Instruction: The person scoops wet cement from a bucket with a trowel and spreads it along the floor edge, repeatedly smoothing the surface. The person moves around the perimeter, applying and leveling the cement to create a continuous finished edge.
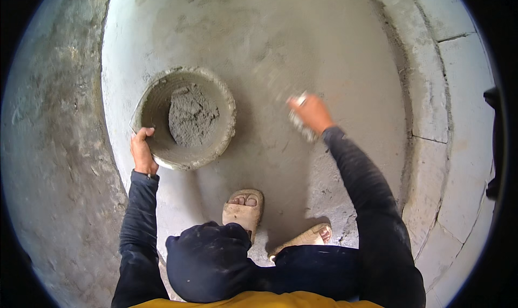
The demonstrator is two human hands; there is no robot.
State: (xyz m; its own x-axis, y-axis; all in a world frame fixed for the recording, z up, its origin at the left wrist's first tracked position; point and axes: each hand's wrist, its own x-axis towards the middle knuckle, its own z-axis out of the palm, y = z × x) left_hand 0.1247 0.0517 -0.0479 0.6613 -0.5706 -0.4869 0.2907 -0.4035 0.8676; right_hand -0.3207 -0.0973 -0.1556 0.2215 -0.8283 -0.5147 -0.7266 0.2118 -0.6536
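Observation:
My left hand (142, 152) grips the near-left rim of a round bucket (222, 134), thumb over the edge and fingers outside. The bucket is tilted so its mouth faces me, and its rim is crusted with dried cement. Wet grey mortar (192, 116) lies in a lump inside it. To the right, my right hand (313, 113) is closed round a mortar-smeared tool, seemingly a trowel (303, 129), held low over the grey cement surface (345, 65). Motion blurs the tool, and its blade blends into the cement, so its exact outline is unclear.
Both my feet, in tan slides (243, 213), stand below the bucket. Rougher cement (340, 200) lies near the right foot. A rough stained concrete strip (59, 119) borders the left side. Pale stone blocks (469, 103) with dark joints line the right.

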